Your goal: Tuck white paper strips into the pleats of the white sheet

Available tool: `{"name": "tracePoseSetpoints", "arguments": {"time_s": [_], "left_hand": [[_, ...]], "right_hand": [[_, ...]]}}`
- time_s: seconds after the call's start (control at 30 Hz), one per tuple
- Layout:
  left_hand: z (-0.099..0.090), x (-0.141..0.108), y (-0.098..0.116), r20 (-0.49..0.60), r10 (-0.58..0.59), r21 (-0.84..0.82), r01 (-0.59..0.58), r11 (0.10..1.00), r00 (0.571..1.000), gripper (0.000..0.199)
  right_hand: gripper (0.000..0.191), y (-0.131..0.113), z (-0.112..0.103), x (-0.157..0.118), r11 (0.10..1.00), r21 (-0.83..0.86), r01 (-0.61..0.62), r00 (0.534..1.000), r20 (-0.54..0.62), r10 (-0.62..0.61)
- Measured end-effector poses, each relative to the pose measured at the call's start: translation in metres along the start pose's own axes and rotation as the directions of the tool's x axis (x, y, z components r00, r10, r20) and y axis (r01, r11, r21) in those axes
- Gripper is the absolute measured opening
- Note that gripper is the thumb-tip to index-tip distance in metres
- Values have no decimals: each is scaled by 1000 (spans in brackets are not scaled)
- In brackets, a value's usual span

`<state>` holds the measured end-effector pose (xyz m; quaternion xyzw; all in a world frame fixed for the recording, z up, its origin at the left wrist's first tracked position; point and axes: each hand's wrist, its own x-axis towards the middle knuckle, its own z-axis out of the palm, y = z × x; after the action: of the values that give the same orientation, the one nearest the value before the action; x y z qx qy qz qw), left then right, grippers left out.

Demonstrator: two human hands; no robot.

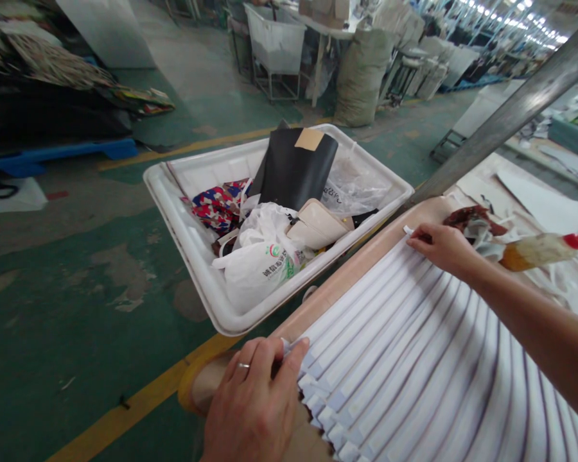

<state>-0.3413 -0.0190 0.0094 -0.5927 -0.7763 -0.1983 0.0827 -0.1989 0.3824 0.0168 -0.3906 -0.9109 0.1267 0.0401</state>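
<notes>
Pinched at both ends, fanning out of frame

The pleated sheet (404,333) lay directly ahead of the wearer and slightly to the right, with its gathered edge along a tan board (347,276). That edge ran diagonally across the view, from lower left to upper right, and the white folds spread from it toward the lower right. Each hand held one end of the edge. The left hand (253,404) was nearer the camera, its fingers curled closely over the lower end. The right hand (443,247), on the far end, reached farther out, with its fingers (417,237) drawn into a narrow pinch around a small white tip.

A white tub (173,234) sat just beyond the board, closer to the left hand. It held a plastic bag (257,269), a black pouch (293,170), and a purse (315,224). A squeeze bottle (534,251) and a crumpled scrap (472,221) lay just beyond the right hand.

The left hand hid its thumb and the pleat ends beneath it. The frame cut off the sheet's lower side, so its full extent could not be seen.
</notes>
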Motion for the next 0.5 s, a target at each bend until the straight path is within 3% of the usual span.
{"name": "tracePoseSetpoints", "arguments": {"time_s": [0.3,0.4,0.5], "left_hand": [[0,1,-3,12,14,1,-14,1000,1000,37],[-1,0,-3,12,14,6,-14,1000,1000,36],[-1,2,-2,-1,12,20,-12,1000,1000,36]], "right_hand": [[14,1,6,10,994,-95,-49,999,1,49],[11,9,-3,15,982,-144,-124,987,-119,107],[18,19,-24,-3,974,-94,-207,949,-262,177]]}}
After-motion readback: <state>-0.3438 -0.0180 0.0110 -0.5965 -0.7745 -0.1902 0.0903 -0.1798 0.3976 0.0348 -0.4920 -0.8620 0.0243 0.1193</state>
